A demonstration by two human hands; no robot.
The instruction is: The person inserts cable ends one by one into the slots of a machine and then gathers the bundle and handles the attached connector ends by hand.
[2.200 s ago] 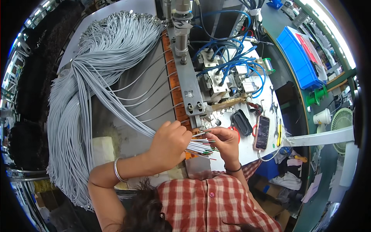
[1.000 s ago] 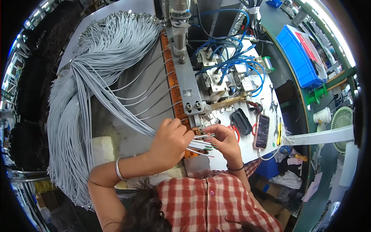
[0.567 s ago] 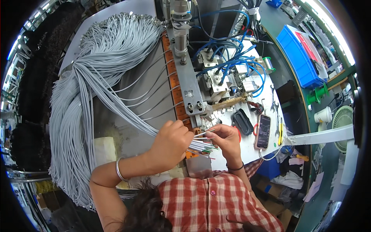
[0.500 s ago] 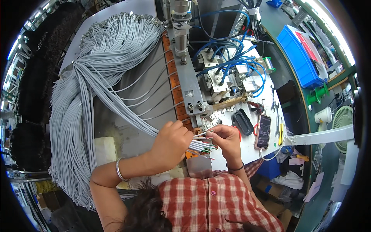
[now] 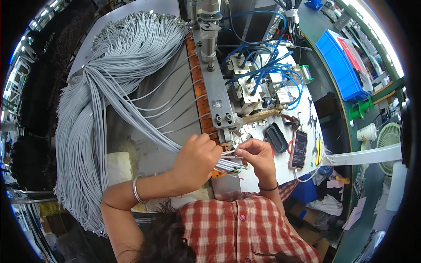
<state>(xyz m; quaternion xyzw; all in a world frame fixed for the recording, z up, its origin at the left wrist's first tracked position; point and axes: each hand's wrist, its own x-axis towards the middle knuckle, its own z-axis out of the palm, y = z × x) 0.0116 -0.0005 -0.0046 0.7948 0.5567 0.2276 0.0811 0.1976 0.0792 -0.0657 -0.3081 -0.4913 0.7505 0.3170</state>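
Observation:
A thick bundle of grey cables (image 5: 147, 127) runs from the big heap at the left to my hands. Wrapped round the bundle near its end is my left hand (image 5: 197, 158), fingers closed. Cable ends (image 5: 228, 165) stick out past it on the right, some showing coloured wire tips. My right hand (image 5: 255, 158) pinches one pale cable end between thumb and forefinger, apart from the others. Just beyond my hands, several single cables lead into an orange slotted rail (image 5: 198, 87) beneath a grey metal bar (image 5: 213, 96).
A press with blue air hoses (image 5: 272, 72) stands at the back. Right of it lie a phone (image 5: 299, 149), a black open case (image 5: 276, 138), wrenches (image 5: 313, 125) and a yellow-handled tool (image 5: 319, 152). A blue bin (image 5: 340, 65) sits farther right.
Both hands have shifted very slightly to the right, still holding the cables. The rest of the bench looks the same.

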